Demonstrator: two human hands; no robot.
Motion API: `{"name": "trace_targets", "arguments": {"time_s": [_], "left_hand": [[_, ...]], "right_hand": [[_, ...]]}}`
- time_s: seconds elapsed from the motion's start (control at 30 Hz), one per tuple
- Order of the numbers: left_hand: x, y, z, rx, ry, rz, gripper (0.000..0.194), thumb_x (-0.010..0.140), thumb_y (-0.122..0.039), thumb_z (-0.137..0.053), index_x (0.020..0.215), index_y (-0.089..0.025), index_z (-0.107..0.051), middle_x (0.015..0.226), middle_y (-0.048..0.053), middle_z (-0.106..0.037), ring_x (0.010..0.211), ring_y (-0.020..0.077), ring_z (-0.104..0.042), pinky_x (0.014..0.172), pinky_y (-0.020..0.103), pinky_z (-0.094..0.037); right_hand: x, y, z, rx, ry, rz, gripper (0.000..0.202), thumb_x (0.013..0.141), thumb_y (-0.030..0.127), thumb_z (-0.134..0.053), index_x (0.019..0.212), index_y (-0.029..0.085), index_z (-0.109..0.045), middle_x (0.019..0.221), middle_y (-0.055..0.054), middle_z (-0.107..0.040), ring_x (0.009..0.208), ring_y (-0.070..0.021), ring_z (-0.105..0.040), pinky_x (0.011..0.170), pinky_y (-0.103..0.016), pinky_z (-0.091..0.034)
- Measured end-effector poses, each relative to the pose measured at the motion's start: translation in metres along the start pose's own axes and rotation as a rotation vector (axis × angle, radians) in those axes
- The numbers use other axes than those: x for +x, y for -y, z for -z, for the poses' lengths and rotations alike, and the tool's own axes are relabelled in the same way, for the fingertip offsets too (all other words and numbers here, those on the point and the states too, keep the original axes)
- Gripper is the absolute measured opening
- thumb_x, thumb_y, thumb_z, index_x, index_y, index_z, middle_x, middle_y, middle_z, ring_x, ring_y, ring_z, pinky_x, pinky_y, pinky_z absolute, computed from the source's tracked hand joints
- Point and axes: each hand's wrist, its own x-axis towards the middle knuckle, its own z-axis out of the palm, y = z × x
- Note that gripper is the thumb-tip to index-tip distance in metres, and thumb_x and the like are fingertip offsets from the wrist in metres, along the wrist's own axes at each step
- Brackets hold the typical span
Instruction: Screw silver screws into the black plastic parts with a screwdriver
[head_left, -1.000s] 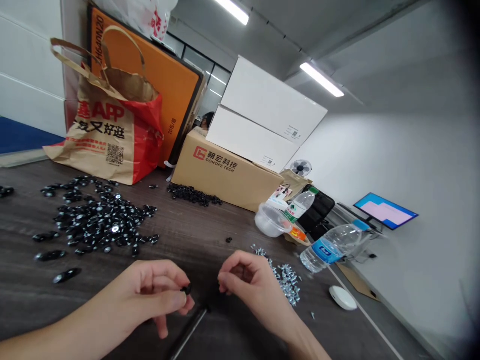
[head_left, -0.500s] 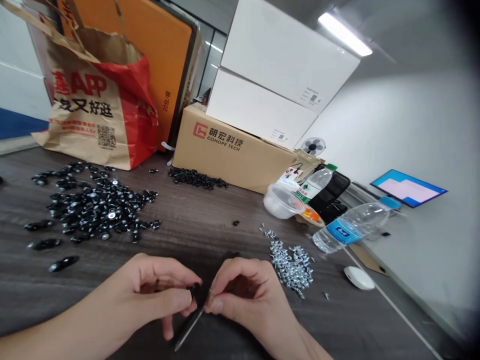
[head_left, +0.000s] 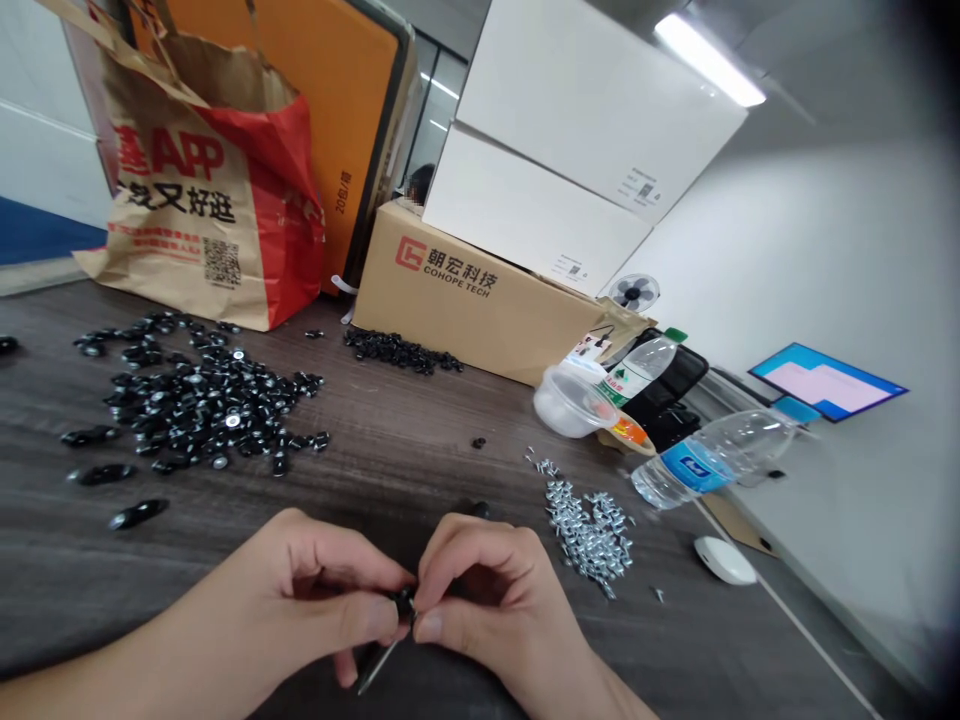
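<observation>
My left hand is closed, pinching a small black part between thumb and forefinger. Facing it, my right hand is closed in a pinch on a tiny silver screw, mostly covered by the fingertips, which meets the black part. Below the fingers a thin metal screwdriver shaft slants down to the left; whether it lies on the table or rests in my right hand I cannot tell. A heap of silver screws lies right of my right hand. Black parts with silver screw heads are piled at the left.
More black parts lie before a cardboard box. A paper bag stands at the back left. On the right are a clear plastic tub, water bottles and a white rounded case. Loose black pieces lie mid-table.
My hands have come together, and the black part in my left hand now meets the screw at my right fingertips. The view has shifted slightly.
</observation>
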Motion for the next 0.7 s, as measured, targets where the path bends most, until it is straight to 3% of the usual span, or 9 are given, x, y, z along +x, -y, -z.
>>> {"name": "trace_targets", "arguments": {"time_s": [0.17, 0.37, 0.5, 0.7], "left_hand": [[0.000, 0.000, -0.001, 0.020, -0.028, -0.015, 0.012, 0.074, -0.032, -0.072, 0.070, -0.027, -0.082, 0.061, -0.002, -0.070, 0.055, 0.0143, -0.058, 0.057, 0.022, -0.049], [-0.005, -0.004, -0.006, 0.115, -0.062, -0.107, 0.024, 0.078, -0.034, -0.071, 0.057, -0.023, -0.076, 0.054, -0.003, -0.053, 0.054, 0.0130, -0.043, 0.053, 0.023, -0.038], [-0.009, -0.002, -0.008, 0.044, -0.057, -0.120, 0.027, 0.079, -0.039, -0.070, 0.059, -0.022, -0.074, 0.058, -0.002, -0.055, 0.057, 0.0140, -0.047, 0.055, 0.023, -0.041], [-0.011, 0.002, -0.007, 0.138, -0.052, -0.150, 0.024, 0.083, -0.035, -0.069, 0.065, -0.022, -0.078, 0.062, -0.002, -0.056, 0.060, 0.0130, -0.049, 0.055, 0.021, -0.041]], "right_hand": [[0.001, -0.002, -0.001, 0.020, -0.003, -0.005, 0.009, 0.069, 0.021, -0.090, 0.073, 0.022, -0.082, 0.071, 0.000, -0.069, 0.063, -0.0118, -0.060, 0.059, -0.023, -0.045], [-0.002, -0.004, -0.005, -0.032, -0.018, 0.016, 0.006, 0.073, 0.022, -0.087, 0.072, 0.022, -0.081, 0.068, -0.002, -0.072, 0.062, -0.0130, -0.061, 0.059, -0.024, -0.046], [-0.004, -0.004, -0.006, -0.091, -0.023, 0.068, 0.006, 0.073, 0.024, -0.087, 0.074, 0.023, -0.081, 0.070, -0.002, -0.074, 0.063, -0.0140, -0.063, 0.059, -0.024, -0.047], [-0.005, -0.004, -0.006, -0.055, -0.013, 0.063, 0.007, 0.071, 0.023, -0.089, 0.074, 0.022, -0.082, 0.070, -0.004, -0.075, 0.064, -0.0163, -0.066, 0.061, -0.027, -0.050]]}}
